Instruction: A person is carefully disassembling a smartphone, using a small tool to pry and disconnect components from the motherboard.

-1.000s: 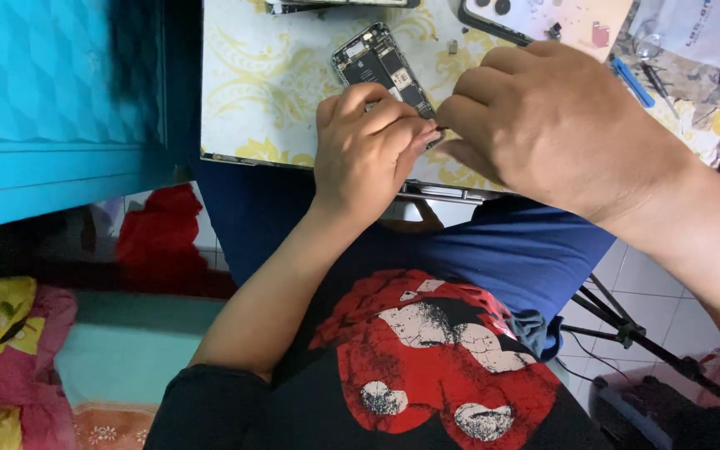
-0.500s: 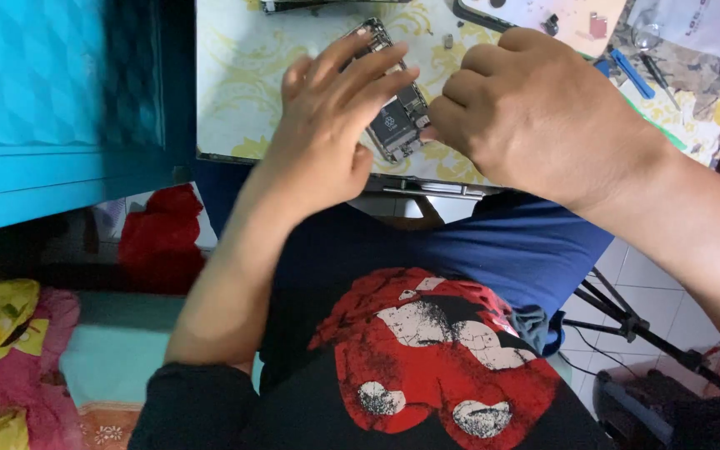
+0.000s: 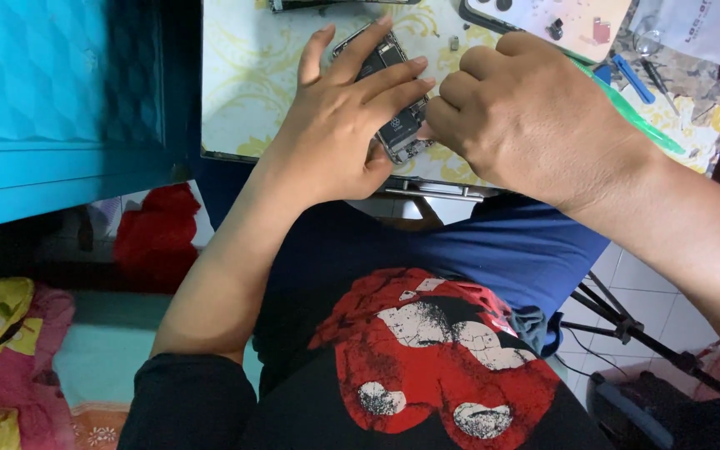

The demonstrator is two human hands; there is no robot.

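An opened phone (image 3: 393,125) with its dark insides showing lies on the patterned white and yellow tabletop (image 3: 243,75). My left hand (image 3: 343,125) rests flat on top of it, fingers spread, pressing it down. My right hand (image 3: 527,117) is curled into a loose fist at the phone's right edge, its fingertips at the phone's lower right side. What those fingertips pinch is hidden. A green strip (image 3: 635,117) runs out from behind my right hand.
A white phone back cover (image 3: 560,21) with small parts on it lies at the far side of the table. A blue tool (image 3: 627,79) and a small screwdriver (image 3: 656,79) lie to the right. A turquoise cabinet (image 3: 60,92) stands left. A tripod leg (image 3: 627,325) is by my right side.
My left hand went from curled at the phone's near end to flat and spread over it. The phone now lies closer to the table's front edge. My right hand stayed at its right side.
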